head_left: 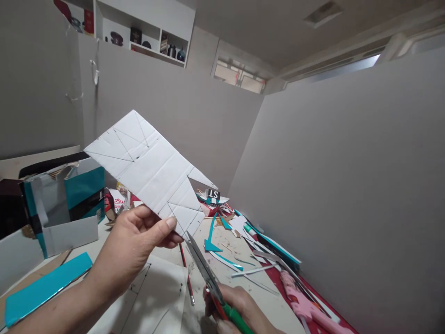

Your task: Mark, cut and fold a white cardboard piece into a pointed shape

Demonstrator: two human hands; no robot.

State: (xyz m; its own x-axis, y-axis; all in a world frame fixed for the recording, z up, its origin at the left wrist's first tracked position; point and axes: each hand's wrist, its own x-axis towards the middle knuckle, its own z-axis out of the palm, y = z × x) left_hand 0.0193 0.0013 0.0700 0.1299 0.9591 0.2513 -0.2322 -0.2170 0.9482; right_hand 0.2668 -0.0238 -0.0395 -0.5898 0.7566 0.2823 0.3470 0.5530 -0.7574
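My left hand (130,248) pinches the lower edge of a piece of white cardboard (148,169), thumb on the near face and fingers behind. Pencil lines form triangles at both ends of the card, and a notch is cut into its right side. My right hand (241,301) is closed round the red and green handles of a pair of scissors (205,266), partly out of view at the bottom. The blade tips meet the card's lower corner beside a drawn line; whether the blades are parted there is hard to see.
A marked paper sheet (158,297) and a red and black pencil (187,276) lie below. Card scraps (213,243) and a pink glue gun (306,301) are on the right. A cut-up teal box (83,195) and a teal strip (48,287) lie left.
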